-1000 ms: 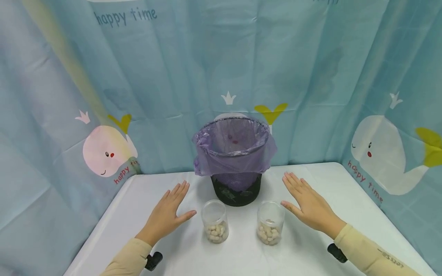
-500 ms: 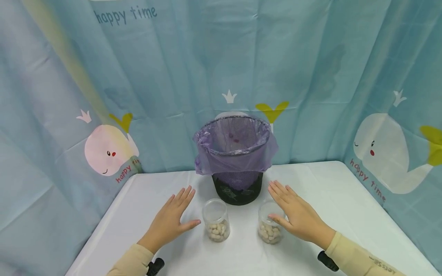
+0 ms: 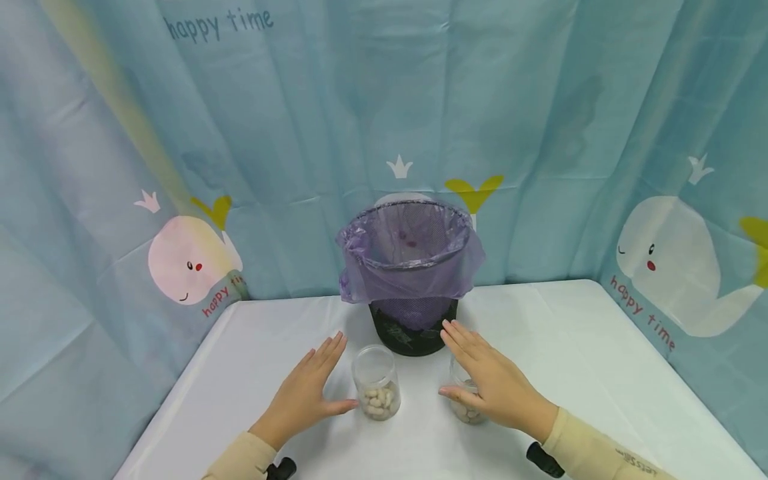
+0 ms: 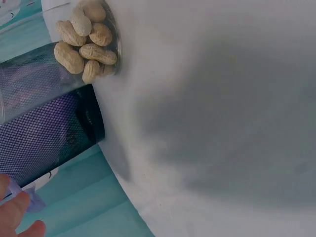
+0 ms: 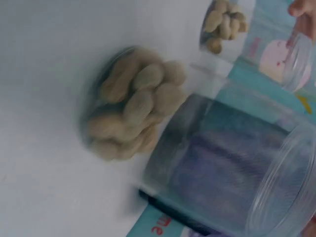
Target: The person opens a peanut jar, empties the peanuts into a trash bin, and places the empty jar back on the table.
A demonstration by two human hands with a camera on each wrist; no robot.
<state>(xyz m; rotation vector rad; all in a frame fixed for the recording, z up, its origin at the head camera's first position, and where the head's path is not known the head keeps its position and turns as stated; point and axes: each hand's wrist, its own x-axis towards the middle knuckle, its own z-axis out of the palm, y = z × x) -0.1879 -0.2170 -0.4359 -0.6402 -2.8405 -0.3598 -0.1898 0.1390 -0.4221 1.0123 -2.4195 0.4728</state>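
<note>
Two clear plastic jars with peanuts in the bottom stand upright on the white table. My left hand (image 3: 309, 397), fingers straight and thumb spread, is just left of the left jar (image 3: 376, 383), its thumb tip right at the wall. Over the right jar (image 3: 459, 377) reaches my right hand (image 3: 495, 387), fingers straight and thumb out, hiding much of it in the head view. Peanuts (image 4: 86, 42) show through the left jar in the left wrist view. The right wrist view has the right jar's peanuts (image 5: 136, 103) up close, slightly blurred. Neither hand grips anything.
Behind the jars stands a black mesh waste bin (image 3: 414, 333) lined with a purple plastic bag (image 3: 414, 283). A blue curtain (image 3: 312, 133) with whale prints hangs around the back and sides of the white table (image 3: 576, 347).
My right hand has moved left, from beside the right jar to overlapping it. The left hand has shifted right and slightly nearer, up to the left jar. Jars and bin stay put.
</note>
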